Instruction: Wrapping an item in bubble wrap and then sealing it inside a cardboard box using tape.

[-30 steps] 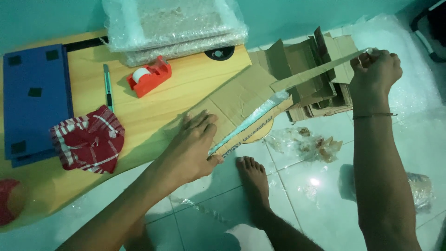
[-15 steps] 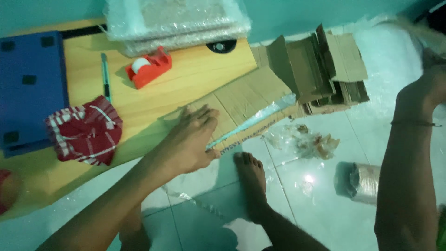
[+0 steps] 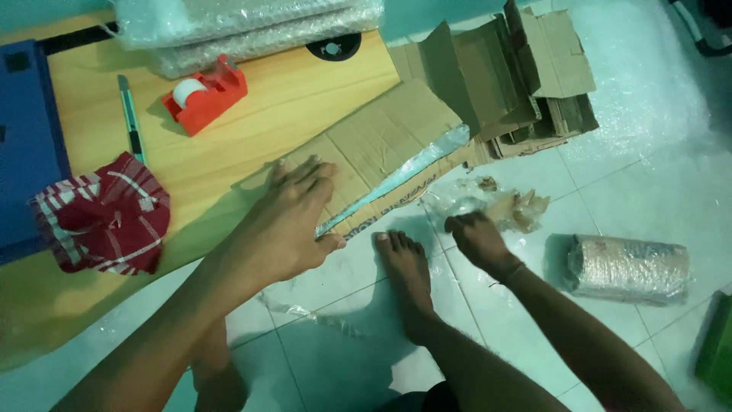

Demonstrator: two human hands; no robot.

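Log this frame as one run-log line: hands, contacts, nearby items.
left hand: flat on cardboard sheet | right hand: on crumpled plastic wrap, floor | nearby: red tape dispenser, wrapped roll

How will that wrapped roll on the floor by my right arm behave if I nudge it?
The wrapped roll lies on its side on smooth tiles, so it would probably roll rather than slide. Its clear plastic wrap looks slick, so a grip may slip. It looks solid and stubby, likely stiff, not floppy.

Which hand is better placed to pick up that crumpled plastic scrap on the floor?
Right hand: it's already at the crumpled plastic scrap, while the left hand lies flat on the cardboard.
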